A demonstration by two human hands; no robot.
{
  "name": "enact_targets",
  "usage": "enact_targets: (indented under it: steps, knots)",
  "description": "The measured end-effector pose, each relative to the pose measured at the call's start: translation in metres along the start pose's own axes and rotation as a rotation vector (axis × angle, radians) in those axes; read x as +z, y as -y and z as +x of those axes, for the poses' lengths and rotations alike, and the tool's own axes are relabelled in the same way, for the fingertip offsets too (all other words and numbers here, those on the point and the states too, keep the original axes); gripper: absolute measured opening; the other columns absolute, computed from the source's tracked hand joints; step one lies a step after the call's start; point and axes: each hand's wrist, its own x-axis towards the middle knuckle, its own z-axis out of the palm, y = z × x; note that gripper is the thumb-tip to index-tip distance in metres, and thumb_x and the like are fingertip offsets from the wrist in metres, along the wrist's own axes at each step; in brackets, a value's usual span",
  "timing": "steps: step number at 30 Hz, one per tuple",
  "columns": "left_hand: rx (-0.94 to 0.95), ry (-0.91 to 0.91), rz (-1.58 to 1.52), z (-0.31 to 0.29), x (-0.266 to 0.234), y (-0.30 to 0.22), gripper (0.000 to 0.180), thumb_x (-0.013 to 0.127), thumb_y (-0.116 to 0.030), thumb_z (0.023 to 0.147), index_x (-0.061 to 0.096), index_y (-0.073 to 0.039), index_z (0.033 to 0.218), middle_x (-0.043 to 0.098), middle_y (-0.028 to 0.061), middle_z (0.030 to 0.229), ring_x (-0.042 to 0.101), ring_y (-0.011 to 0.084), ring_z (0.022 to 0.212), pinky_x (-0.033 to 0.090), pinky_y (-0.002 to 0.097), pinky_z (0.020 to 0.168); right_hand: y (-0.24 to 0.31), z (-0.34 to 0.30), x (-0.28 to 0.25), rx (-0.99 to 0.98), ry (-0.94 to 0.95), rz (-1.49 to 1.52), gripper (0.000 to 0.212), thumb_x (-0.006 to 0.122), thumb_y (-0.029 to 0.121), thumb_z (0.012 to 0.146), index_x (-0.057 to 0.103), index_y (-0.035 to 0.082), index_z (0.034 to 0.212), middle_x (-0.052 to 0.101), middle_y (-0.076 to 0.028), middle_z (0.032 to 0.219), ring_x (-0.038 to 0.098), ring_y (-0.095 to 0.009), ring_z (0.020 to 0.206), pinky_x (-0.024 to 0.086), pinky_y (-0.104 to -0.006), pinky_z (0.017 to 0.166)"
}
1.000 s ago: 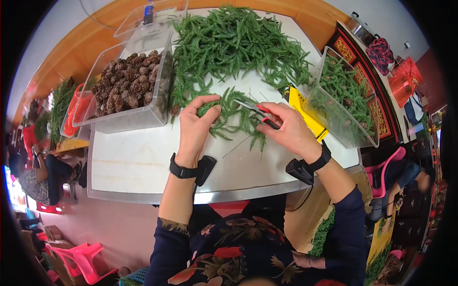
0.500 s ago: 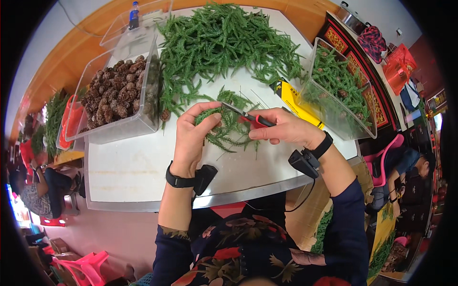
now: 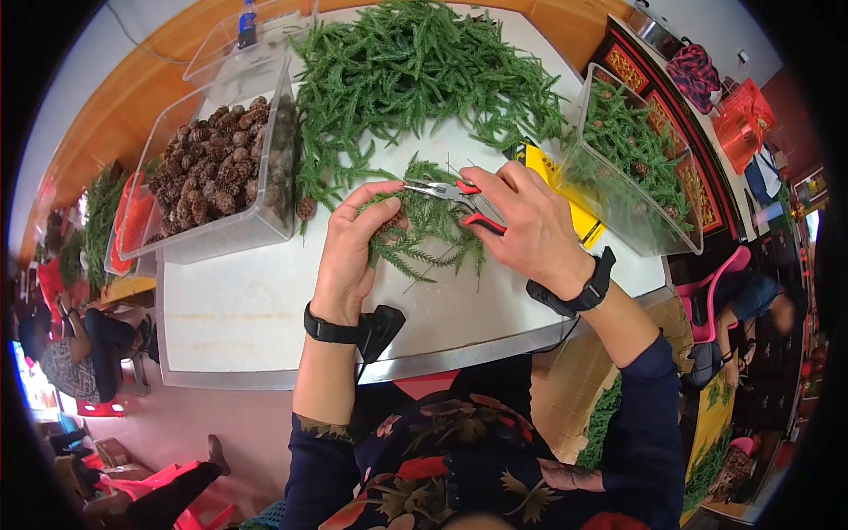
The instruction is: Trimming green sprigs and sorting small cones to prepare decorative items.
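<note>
My right hand (image 3: 541,234) grips needle-nose pliers (image 3: 449,191) with red and black handles spread apart. Their tips meet my left index fingertip. My left hand (image 3: 352,243) is closed, thumb against fingers, on a green pine sprig (image 3: 430,221). A brown pine cone partly shows under that thumb; whatever lies between the plier tips is too small to make out. Beyond both hands a big heap of green pine sprigs (image 3: 424,75) covers the back of the white table (image 3: 243,327).
On the left stands a clear bin (image 3: 278,216) of pine cones (image 3: 208,172). Another clear bin (image 3: 609,208) with sprigs and cones is at right, beside a yellow package (image 3: 590,228). A loose cone (image 3: 306,208) lies near the left bin. Other people sit at both sides.
My right hand has turned and risen, and the plier handles have spread from closed to apart. My left hand keeps its place. A person's leg has appeared at lower left.
</note>
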Motion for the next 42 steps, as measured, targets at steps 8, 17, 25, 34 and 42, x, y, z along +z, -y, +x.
enact_targets:
  steps: [8, 17, 25, 34, 42]
  knots:
    - [0.013, -0.031, -0.030, 0.000, 0.002, 0.000, 0.021, 0.059, -0.010, 0.086, 0.062, -0.002, 0.106, 0.062, 0.0024, 0.082, 0.057, 0.0086, 0.071, 0.040, 0.0202, 0.061, 0.004, 0.003, 0.003, -0.065, -0.024, -0.170, 0.054, 0.076, 0.015, 0.066, 0.058, 0.013, 0.116, 0.047, -0.006, 0.082, 0.054, -0.022, 0.075, 0.047, -0.0330, 0.058]
    - [-0.060, 0.003, -0.129, 0.004, -0.006, 0.002, 0.024, 0.059, -0.010, 0.086, 0.060, 0.001, 0.106, 0.063, 0.0034, 0.086, 0.057, 0.0092, 0.072, 0.041, 0.0206, 0.061, -0.003, 0.012, 0.000, -0.259, -0.067, -0.435, 0.053, 0.074, 0.016, 0.067, 0.058, 0.014, 0.117, 0.045, -0.004, 0.082, 0.050, -0.021, 0.072, 0.046, -0.0315, 0.051]
    - [-0.184, 0.025, -0.354, 0.003, -0.009, 0.001, 0.025, 0.060, -0.010, 0.086, 0.059, 0.003, 0.107, 0.062, 0.0040, 0.090, 0.055, 0.0092, 0.074, 0.041, 0.0203, 0.061, 0.003, 0.033, -0.014, -0.516, -0.183, -0.701, 0.050, 0.071, 0.013, 0.066, 0.059, 0.014, 0.114, 0.044, -0.003, 0.080, 0.049, -0.020, 0.070, 0.045, -0.0308, 0.051]
    - [0.029, -0.070, 0.052, 0.002, -0.003, -0.001, 0.022, 0.063, -0.005, 0.083, 0.063, 0.001, 0.105, 0.062, 0.0021, 0.082, 0.055, 0.0073, 0.070, 0.042, 0.0196, 0.061, -0.001, 0.017, -0.020, 0.033, 0.058, -0.032, 0.039, 0.072, 0.019, 0.075, 0.061, 0.010, 0.111, 0.050, -0.004, 0.079, 0.051, -0.019, 0.070, 0.045, -0.0305, 0.062]
    - [0.032, -0.052, 0.087, 0.000, 0.004, -0.001, 0.027, 0.062, -0.006, 0.083, 0.062, 0.002, 0.109, 0.062, 0.0024, 0.081, 0.055, 0.0070, 0.067, 0.041, 0.0180, 0.059, -0.011, 0.013, -0.008, 0.360, 0.513, 0.516, 0.039, 0.067, 0.037, 0.080, 0.062, 0.004, 0.100, 0.060, -0.011, 0.074, 0.057, -0.022, 0.068, 0.045, -0.0333, 0.064]
